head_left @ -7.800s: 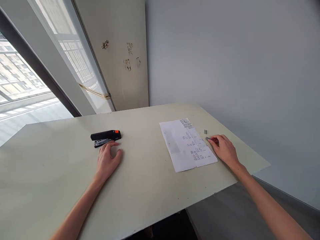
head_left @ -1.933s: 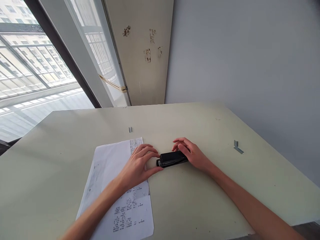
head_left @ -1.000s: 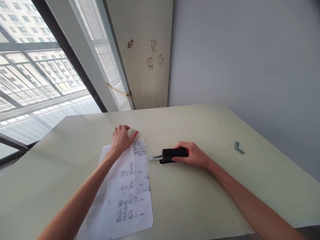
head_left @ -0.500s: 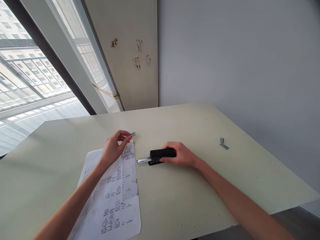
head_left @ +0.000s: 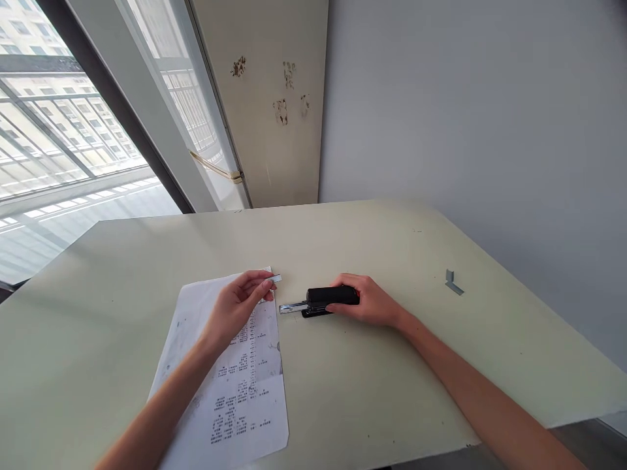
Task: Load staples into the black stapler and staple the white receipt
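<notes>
A black stapler [head_left: 333, 296] lies on the table, and my right hand [head_left: 367, 300] is wrapped round its right end. Its metal staple tray [head_left: 292, 307] sticks out to the left. Between the thumb and fingers of my left hand [head_left: 247, 294] is a small strip of staples [head_left: 276, 278], held just above the far end of a printed sheet of paper [head_left: 255, 405]. The strip is apart from the tray, up and to its left. My left hand and forearm cover part of the sheet.
Loose grey staple strips [head_left: 454, 284] lie on the right side of the pale table [head_left: 392, 378]. Beyond the table stand a grey wall [head_left: 441, 98], a stained cream panel [head_left: 274, 156] and a window [head_left: 63, 117] at the left.
My left hand has come slightly lower and closer to the stapler's tray, with the staple strip now tilted differently. My right hand keeps its hold on the stapler. The view has shifted slightly.
</notes>
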A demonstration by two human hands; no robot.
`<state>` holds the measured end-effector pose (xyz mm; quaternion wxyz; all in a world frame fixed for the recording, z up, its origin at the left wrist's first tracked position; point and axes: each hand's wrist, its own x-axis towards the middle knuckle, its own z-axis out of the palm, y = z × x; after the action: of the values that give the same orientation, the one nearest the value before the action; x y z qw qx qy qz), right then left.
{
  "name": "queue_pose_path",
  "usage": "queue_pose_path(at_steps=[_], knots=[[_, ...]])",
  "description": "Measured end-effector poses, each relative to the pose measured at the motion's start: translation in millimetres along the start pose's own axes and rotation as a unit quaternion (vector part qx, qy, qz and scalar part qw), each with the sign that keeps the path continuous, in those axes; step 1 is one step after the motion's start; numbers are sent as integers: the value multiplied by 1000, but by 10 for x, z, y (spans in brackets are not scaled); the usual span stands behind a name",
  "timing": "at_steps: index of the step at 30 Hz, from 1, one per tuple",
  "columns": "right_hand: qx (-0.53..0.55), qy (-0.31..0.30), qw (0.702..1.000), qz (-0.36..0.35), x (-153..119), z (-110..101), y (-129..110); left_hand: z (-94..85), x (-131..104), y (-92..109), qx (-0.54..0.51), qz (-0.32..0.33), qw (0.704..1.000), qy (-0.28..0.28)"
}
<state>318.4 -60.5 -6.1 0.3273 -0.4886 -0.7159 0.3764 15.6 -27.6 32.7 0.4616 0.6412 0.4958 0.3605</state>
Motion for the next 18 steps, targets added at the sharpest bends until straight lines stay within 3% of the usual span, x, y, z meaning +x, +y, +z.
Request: queue_pose_path(at_steps=[8, 14, 18], knots=[[-2, -4, 1000, 1, -6, -4, -11, -24, -54, -134, -111, -82, 989, -59], [-5, -8, 1000, 2, -4, 0, 15, -35, -57, -87, -235, -188, 950, -85], [-6, -15, 1000, 4, -5, -1, 38, -28, -53, -49, -216, -192, 952, -97]])
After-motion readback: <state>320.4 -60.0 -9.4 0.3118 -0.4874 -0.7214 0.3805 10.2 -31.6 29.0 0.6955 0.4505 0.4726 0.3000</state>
